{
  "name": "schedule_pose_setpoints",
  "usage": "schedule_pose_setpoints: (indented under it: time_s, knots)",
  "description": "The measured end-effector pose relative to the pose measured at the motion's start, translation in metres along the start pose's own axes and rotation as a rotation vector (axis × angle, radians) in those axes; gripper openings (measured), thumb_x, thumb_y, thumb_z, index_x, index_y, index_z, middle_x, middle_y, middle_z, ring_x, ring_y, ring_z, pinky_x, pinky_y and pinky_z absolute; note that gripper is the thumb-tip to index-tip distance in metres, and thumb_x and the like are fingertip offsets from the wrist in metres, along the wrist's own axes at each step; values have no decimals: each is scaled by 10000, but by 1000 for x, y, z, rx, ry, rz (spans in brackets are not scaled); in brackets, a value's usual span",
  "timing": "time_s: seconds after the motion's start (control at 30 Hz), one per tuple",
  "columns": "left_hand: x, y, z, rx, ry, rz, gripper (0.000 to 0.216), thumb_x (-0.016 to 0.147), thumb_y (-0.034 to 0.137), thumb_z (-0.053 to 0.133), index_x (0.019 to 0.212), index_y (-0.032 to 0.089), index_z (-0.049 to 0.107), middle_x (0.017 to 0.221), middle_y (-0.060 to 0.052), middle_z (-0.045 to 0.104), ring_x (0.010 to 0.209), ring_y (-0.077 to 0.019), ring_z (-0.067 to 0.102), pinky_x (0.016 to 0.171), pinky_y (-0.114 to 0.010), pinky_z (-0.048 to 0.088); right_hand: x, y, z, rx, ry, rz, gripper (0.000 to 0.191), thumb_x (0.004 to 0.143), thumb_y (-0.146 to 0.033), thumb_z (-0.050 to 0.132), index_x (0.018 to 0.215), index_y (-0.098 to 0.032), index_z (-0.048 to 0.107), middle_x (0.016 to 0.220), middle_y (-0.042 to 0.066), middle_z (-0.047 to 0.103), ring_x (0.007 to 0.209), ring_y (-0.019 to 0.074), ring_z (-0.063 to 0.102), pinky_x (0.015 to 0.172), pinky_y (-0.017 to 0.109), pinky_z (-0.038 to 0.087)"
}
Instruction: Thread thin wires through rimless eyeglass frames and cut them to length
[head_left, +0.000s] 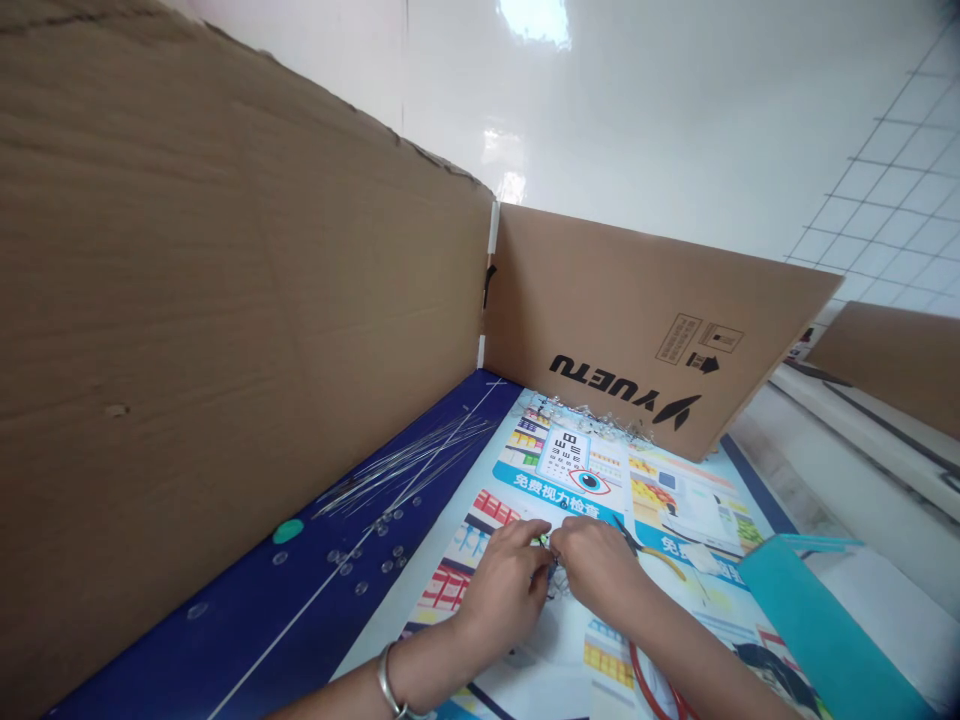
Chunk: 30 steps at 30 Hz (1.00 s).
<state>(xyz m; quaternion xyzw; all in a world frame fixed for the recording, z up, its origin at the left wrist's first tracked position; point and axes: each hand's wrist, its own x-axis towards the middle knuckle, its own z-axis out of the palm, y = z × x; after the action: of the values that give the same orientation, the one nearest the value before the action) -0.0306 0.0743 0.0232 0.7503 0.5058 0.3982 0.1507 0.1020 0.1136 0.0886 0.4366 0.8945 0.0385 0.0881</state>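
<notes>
My left hand [504,585] and my right hand [596,562] meet over the printed sheet, with fingertips pinched close together. A small clear, wiry piece [559,582] shows just below the fingertips; its details are too small to make out. A tiny green bit appears at the left fingertips. Beside my right hand lies a cutting tool with dark jaws and a yellow-orange handle [666,563], partly hidden by that hand. Red tool handles [646,685] show beneath my right forearm.
Loose clear beads [361,588], thin clear strands [412,462] and a teal disc [288,531] lie on the blue surface at left. Clear beaded pieces [600,420] line the base of the cardboard wall [637,300]. A teal box [825,630] stands at right.
</notes>
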Motion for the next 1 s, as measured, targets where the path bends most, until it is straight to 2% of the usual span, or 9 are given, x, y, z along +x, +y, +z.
schedule_pose_setpoints:
  time_s: [0.23, 0.4, 0.5, 0.6, 0.8, 0.9, 1.0]
  knots:
    - [-1, -4, 6, -100, 21, -31, 334, 744, 18, 471, 863, 233, 697, 1188, -65, 575, 1114, -232, 506, 959, -405, 400, -11, 8, 16, 125, 84, 93, 237, 851, -137, 416, 855, -223, 636, 866, 26, 626, 873, 150, 569, 706, 217, 376]
    - [4, -8, 4, -190, 14, -28, 324, 745, -1, 469, 791, 221, 699, 1100, -52, 607, 1050, -182, 550, 920, -318, 444, -17, 8, 29, 331, 216, 98, 211, 866, -161, 439, 814, -235, 631, 841, -3, 610, 853, 138, 545, 757, 216, 368]
    - [6, -8, 2, -190, 1, -18, 313, 739, -10, 476, 764, 210, 697, 1120, -52, 595, 1016, -163, 567, 907, -289, 449, -18, 6, 34, 420, 283, 109, 203, 863, -156, 447, 837, -234, 633, 834, 0, 604, 841, 146, 532, 752, 226, 371]
    - [6, -6, 0, -128, 7, -21, 286, 739, -4, 494, 739, 204, 691, 1138, -61, 593, 1053, -179, 548, 907, -307, 440, -18, 5, 38, 457, 316, 121, 203, 861, -154, 455, 857, -240, 639, 841, 5, 599, 854, 154, 522, 767, 237, 373]
    - [6, 1, -9, 160, 2, 51, 245, 742, 25, 515, 693, 200, 678, 1221, -69, 566, 1130, -252, 484, 943, -469, 328, -18, 4, 43, 494, 331, 119, 191, 852, -155, 476, 836, -242, 646, 848, 6, 594, 865, 160, 512, 785, 248, 376]
    - [7, 1, -10, 236, -39, 103, 219, 738, 30, 520, 701, 184, 673, 1277, -82, 525, 1198, -279, 419, 954, -495, 289, -18, 3, 44, 510, 363, 106, 191, 842, -130, 482, 803, -232, 639, 824, 4, 589, 845, 158, 511, 775, 248, 379]
    - [7, -2, -8, 236, -42, 90, 248, 758, 29, 491, 714, 188, 675, 1285, -82, 520, 1200, -274, 420, 933, -483, 309, -18, 2, 43, 508, 384, 101, 197, 828, -106, 486, 795, -227, 639, 803, 8, 584, 818, 160, 514, 753, 250, 385]
